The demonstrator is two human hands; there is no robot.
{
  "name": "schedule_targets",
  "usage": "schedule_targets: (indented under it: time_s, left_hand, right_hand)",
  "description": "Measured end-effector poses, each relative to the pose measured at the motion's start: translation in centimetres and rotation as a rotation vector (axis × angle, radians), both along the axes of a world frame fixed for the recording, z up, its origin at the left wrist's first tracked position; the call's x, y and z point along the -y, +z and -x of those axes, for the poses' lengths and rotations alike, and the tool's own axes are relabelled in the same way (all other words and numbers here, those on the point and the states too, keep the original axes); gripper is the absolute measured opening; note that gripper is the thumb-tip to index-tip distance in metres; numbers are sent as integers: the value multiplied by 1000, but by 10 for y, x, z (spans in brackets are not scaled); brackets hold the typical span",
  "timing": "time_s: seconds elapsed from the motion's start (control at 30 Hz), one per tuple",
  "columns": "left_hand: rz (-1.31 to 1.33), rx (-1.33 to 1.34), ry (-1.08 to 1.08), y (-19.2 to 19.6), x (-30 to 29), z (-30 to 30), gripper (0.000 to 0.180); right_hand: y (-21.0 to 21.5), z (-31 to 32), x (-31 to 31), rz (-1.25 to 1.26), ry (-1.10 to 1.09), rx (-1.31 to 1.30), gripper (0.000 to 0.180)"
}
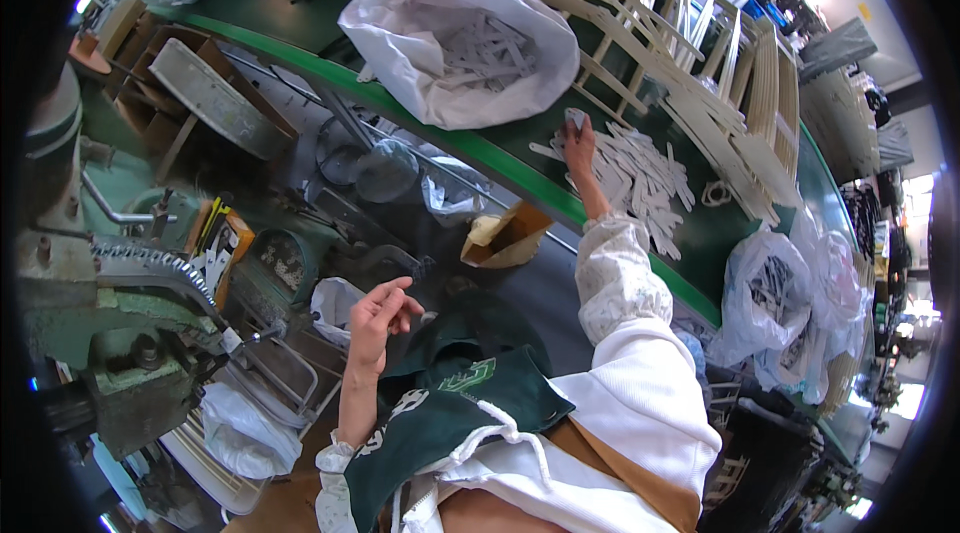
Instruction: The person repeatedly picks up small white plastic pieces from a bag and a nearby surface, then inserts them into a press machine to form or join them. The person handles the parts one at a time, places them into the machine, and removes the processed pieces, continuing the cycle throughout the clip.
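Note:
My right hand [578,145] reaches over the green work table, at the left edge of a heap of flat white strips [640,178]. Its fingers are closed around a few pale strips [575,118], whose ends poke out past the fingertips. Just beyond it stands a large white sack [400,43], its mouth wide and many similar strips inside. My left hand [383,318] is raised in front of my body, away from the table. Its fingers are half curled and apart, with nothing visible in them.
Stacked cream-coloured slatted frames [690,53] cover the table's far right. Plastic bags with strips [770,283] hang by its right end. An open cardboard box [508,236] sits below the green table edge [480,155]. A green machine [140,373] stands at left, near a white bag [250,433].

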State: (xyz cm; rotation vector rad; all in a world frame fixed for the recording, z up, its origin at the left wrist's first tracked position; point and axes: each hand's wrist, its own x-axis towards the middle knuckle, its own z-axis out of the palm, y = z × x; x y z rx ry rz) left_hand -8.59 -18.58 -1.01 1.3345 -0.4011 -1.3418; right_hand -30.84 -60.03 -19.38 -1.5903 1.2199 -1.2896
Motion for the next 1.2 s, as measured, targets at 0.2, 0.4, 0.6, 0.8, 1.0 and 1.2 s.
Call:
schedule_targets:
  time_s: [0.2,0.4,0.6,0.8,1.0,1.2]
  left_hand:
    - [-2,42,168,2,-22,-9,25]
    - [-74,40,498,-4,-46,-16,24]
    - [76,137,872,-8,-92,-25,15]
    - [88,127,991,5,-112,-36,20]
    - [74,367,1184,17,-124,-68,22]
    - [213,122,1152,15,-119,-77,25]
  right_hand:
    - [109,-88,-103,-391,564,80,18]
    - [190,-177,-271,-738,1368,-82,28]
    - [209,-225,-344,-765,1688,-133,20]
    - [210,-242,-375,-487,1627,-213,13]
    - [214,-268,-368,-698,1514,-84,15]
    - [85,-342,-321,652,1410,-191,22]
